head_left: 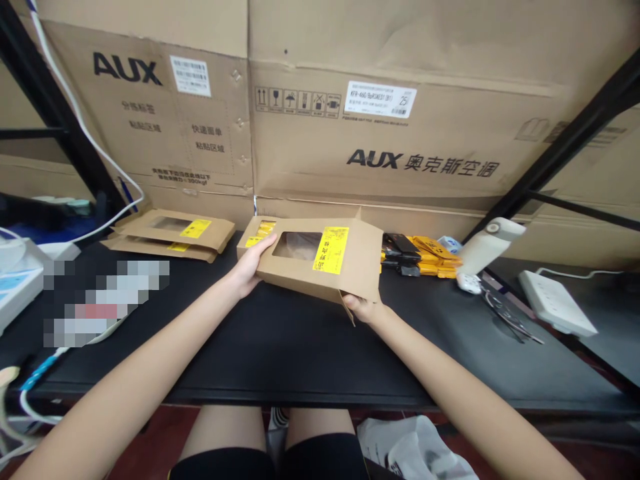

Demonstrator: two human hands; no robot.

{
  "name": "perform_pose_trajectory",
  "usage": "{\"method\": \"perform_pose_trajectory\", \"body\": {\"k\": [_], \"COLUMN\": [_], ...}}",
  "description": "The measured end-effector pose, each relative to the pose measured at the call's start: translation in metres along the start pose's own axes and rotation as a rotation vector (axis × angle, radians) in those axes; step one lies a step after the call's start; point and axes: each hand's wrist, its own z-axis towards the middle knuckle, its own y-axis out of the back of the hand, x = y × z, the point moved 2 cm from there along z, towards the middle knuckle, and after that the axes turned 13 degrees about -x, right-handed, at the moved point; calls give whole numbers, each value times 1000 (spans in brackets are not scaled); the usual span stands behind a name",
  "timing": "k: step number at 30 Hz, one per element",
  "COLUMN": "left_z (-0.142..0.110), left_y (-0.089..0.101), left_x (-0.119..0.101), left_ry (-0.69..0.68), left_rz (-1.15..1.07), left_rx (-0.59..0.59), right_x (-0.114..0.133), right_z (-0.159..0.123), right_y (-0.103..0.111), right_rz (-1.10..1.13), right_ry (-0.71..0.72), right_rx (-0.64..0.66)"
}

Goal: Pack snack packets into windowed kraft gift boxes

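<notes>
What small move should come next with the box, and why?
Probably steady the box with the left hand and straighten the lower flap with the right hand: the flap sticks out at the box's right end, beside that hand.

Black tabletop (300, 353) across the width, brown windowed boxes (223, 230) stacked at back left, long pixelated object (105, 307) in front of them, yellow and black packets (437, 250) at back right, pale bottle (483, 250) just beside, dark-framed glasses (501, 315) nearer, white power strip (557, 303) farther right.
</notes>
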Motion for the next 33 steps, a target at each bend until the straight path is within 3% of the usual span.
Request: {"method": "perform_pose_trajectory", "body": {"k": [3,9,15,25,33], "left_z": [2,7,8,8,10], "left_y": [1,4,4,4,5], "left_x": [1,4,6,7,7], "left_ry": [11,17,5,35,-2], "left_rz": [-16,-7,16,58,41], "left_rx": [0,-18,-9,-23,-40], "right_x": [3,8,13,-1,4], "right_z": [4,9,8,-1,2], "right_y": [1,4,1,-3,-4], "right_rz": [3,-8,-56,-165,-110], "right_ry": [-17,81,83,69,17], "right_rx": [30,154,116,32,76]}}
